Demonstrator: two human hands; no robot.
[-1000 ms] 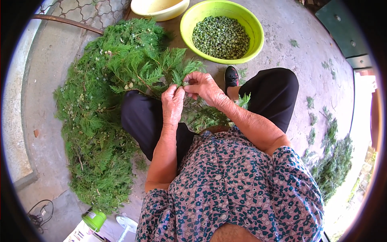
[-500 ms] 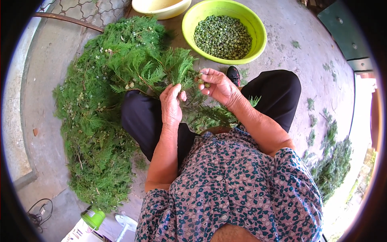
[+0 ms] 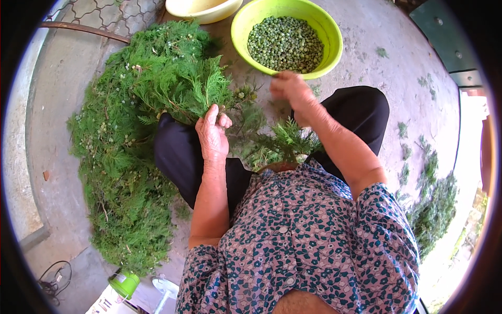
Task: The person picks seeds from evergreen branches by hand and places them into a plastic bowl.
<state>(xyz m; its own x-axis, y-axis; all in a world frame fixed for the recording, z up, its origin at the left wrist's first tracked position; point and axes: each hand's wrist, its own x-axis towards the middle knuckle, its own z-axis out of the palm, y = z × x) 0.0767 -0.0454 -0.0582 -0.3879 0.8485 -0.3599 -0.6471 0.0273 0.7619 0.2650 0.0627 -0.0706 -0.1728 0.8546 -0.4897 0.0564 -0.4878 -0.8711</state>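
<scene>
The round lime-green plastic bowl (image 3: pixel 330 36) looks smooth and slightly glossy, as does the pale yellow plastic bowl (image 3: pixel 204 11) beside it. The grey concrete floor (image 3: pixel 387 31) is rough and matt. The feathery green sprigs (image 3: pixel 157 89) look soft, the printed blouse (image 3: pixel 314 240) matt cloth.

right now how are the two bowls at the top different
The green bowl is bright lime green, and all of it is in view. It is filled with small green seeds. The cream bowl is pale yellow and cut off by the top edge, and no contents can be seen in it. The right hand hovers at the green bowl's near rim, while no hand is near the cream one. Both are round and sit on the concrete ground.
</scene>
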